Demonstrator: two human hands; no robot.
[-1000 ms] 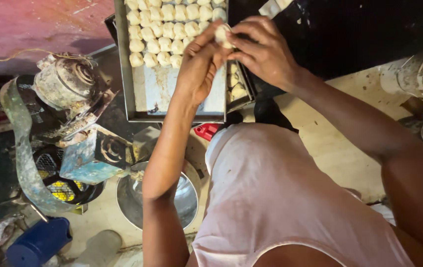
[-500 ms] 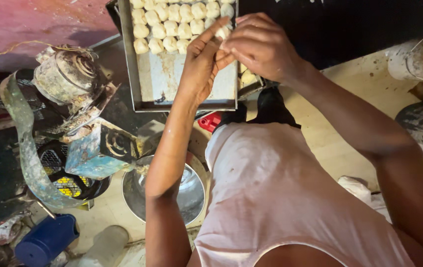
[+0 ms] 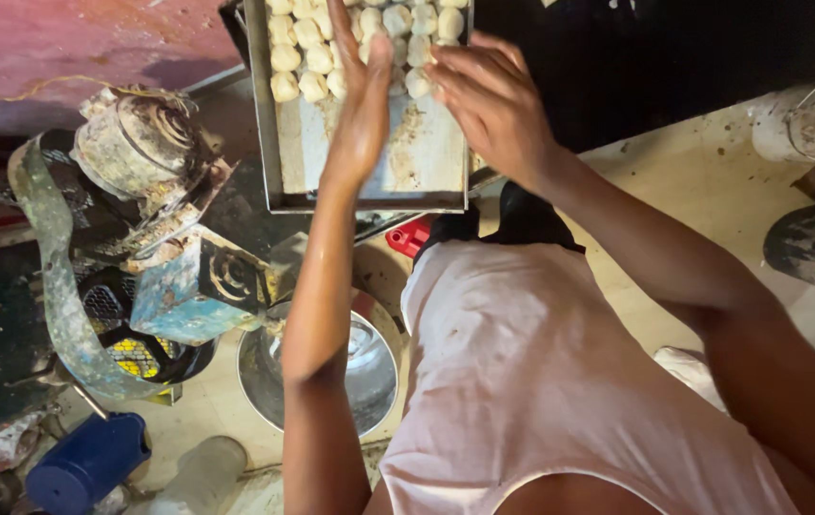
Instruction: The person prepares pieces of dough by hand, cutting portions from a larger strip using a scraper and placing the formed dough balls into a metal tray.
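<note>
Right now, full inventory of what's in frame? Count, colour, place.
Baking tray: one, grey metal, top centre.
Dough pieces: many, pale, in rows at the tray's far end.
Old machine: one, grimy blue-grey with a belt, left.
Steel bowl: one, silver, on the floor below the tray.
Blue container: one, bottom left.
Red object: one, partly hidden under the tray's edge.
Left hand: over the tray, at the dough.
Right hand: over the tray's right side, at the dough.

Warm, fairly dim light falls from above. The floury tray (image 3: 360,162) and pale shirt (image 3: 541,381) are brightest, while the area beyond the tray's right edge is nearly black. The steel bowl (image 3: 369,372) shows soft glare. Both hands look slightly motion-blurred; picture edges look stretched.
</note>
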